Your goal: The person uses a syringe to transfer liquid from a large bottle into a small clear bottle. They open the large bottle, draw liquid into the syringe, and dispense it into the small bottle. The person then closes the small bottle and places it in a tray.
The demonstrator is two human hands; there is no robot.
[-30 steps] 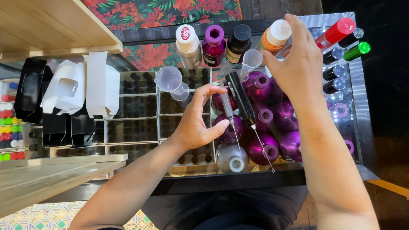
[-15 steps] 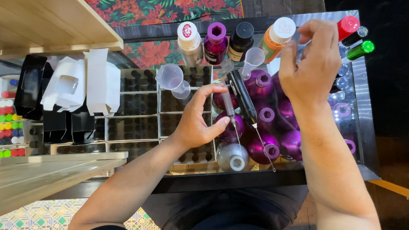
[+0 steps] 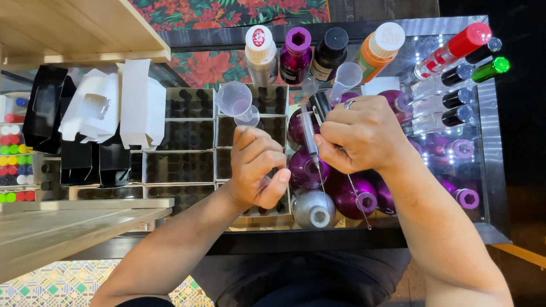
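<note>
**Two hands at a syringe over a tray of bottles**

The mirrored tray [image 3: 486, 132] carries compartment boxes of small dark vials [image 3: 177, 166] at 9 o'clock from the hands and purple bottles [image 3: 303, 169] beneath them. The right hand [image 3: 362, 137], ring on one finger, grasps the upper barrel of the syringe [image 3: 310, 135], needle pointing to 6 o'clock over a purple bottle. The left hand [image 3: 256, 165], at 8 o'clock from the right, is curled about a small dark object; what it is cannot be told. A silver bottle [image 3: 312, 209] stands at 6 o'clock. A small measuring cup [image 3: 235, 100] sits at 11 o'clock.
</note>
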